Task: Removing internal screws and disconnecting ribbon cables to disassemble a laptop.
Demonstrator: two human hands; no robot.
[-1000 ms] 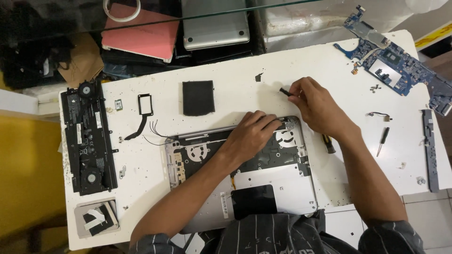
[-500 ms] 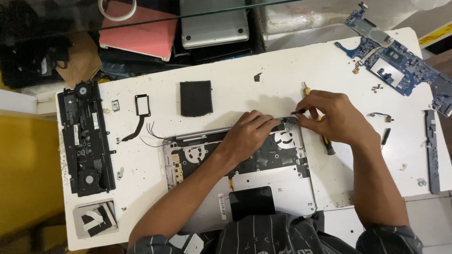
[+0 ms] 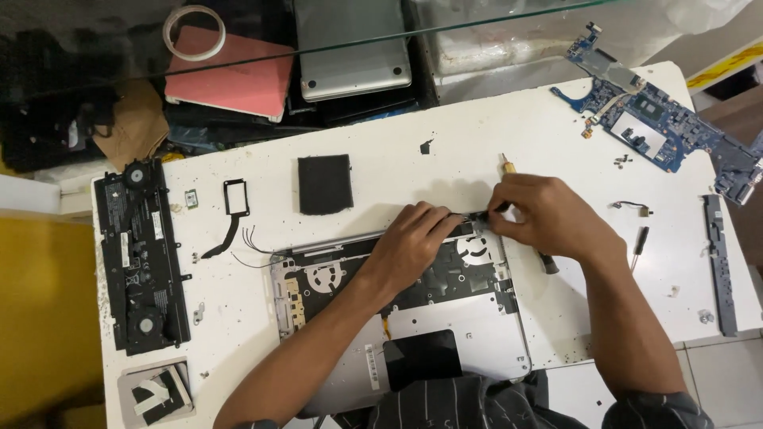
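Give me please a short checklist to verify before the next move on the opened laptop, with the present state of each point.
1. Both hands at the same spot: ok. Left hand and right hand meet at the top edge of the laptop chassis.
2. Screwdriver gripped: ok. The screwdriver is in the right hand, yellow end pointing away.
3. Tip seated on a screw: cannot tell, the fingers hide it.
4. Chassis lying flat on the white table: ok.
5. Removed parts apart from the work: ok. Motherboard lies at far right, battery assembly at left.
6. Loose screws collected: not ok, they lie scattered.
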